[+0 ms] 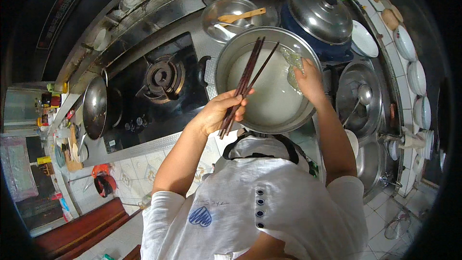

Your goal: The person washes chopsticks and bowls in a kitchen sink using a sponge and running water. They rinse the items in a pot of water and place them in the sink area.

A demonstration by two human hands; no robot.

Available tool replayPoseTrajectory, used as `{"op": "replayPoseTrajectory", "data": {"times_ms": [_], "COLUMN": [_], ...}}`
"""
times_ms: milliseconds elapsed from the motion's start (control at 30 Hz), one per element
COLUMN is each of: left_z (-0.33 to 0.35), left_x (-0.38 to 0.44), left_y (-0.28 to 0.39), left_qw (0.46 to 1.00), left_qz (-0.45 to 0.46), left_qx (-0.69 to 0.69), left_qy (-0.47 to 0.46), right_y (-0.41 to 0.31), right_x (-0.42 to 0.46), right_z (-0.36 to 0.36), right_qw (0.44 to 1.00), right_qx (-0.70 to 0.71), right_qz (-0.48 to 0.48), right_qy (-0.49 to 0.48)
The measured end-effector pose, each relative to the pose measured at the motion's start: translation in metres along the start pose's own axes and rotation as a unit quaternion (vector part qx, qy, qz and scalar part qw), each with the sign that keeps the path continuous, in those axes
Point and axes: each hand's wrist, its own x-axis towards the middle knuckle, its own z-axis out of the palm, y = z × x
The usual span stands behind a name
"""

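Observation:
Several dark wooden chopsticks (248, 68) are gripped in a bundle by my left hand (227, 106), at the left rim of a large metal pot (222, 63). Their upper ends reach across the pot's opening, and one stick splays away to the right. Cloudy whitish liquid (269, 90) fills the lower part of the pot. On the right side of the pot, my right hand (309, 81) holds a wet, crumpled greenish cloth (291, 63), perhaps a mesh one. Part of that cloth is hidden under the fingers.
Left of the pot is a black gas hob (187, 76). Behind stand a metal basin (211, 18) holding a wooden spatula (242, 15) and a lidded blue pot (299, 32). To the right, a ladle (364, 94) lies in a sink bowl (346, 79). A wok (95, 108) leans at far left.

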Motion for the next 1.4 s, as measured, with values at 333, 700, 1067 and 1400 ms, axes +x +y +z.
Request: {"op": "replayPoseTrajectory", "data": {"times_ms": [333,700,1067,1400], "left_z": [0.001,0.004,0.004,-0.007], "left_x": [0.015,0.020,0.028,0.036], "left_y": [0.010,-0.001,-0.018,-0.005], "left_qw": [0.995,0.994,0.949,0.950], "left_qz": [-0.030,-0.045,-0.050,-0.092], "left_qx": [-0.058,0.090,0.299,0.279], "left_qy": [-0.081,0.028,0.084,0.104], "right_y": [-0.004,-0.042,-0.062,-0.080], "right_x": [-0.016,-0.031,-0.024,-0.037], "right_z": [0.014,-0.014,0.026,0.048], "right_qw": [0.989,0.990,0.996,0.995], "right_qx": [0.144,0.080,0.005,0.026], "right_qz": [-0.013,-0.050,-0.087,-0.093], "right_qy": [-0.003,0.107,0.022,-0.009]}}
